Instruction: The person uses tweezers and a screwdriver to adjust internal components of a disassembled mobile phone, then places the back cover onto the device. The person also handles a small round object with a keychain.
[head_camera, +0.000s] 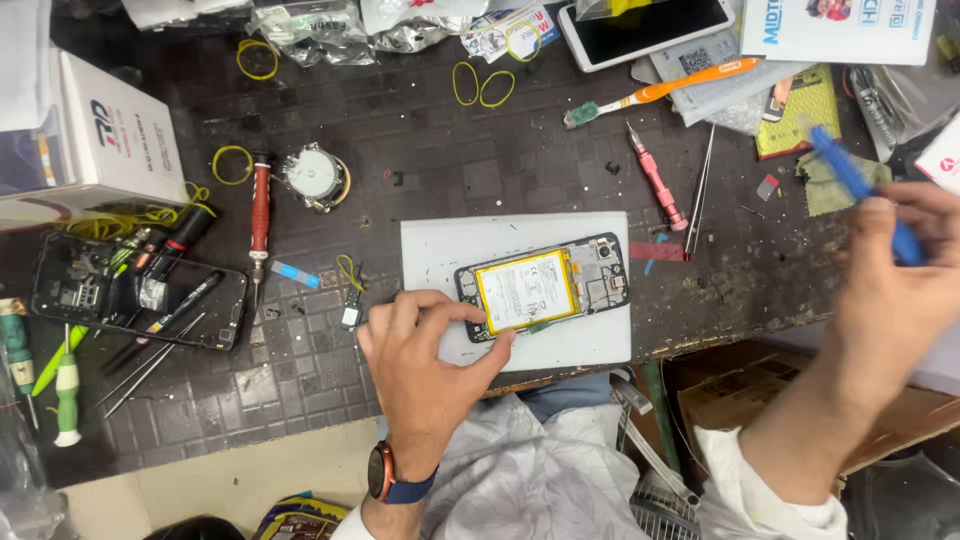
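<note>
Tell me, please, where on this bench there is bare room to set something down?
The dark mat is bare at its near edge, below the left hand, and again between the rubber bands and the white sheet. The back edge and the far left, around the black phone frame with its tools, are crowded.
</note>
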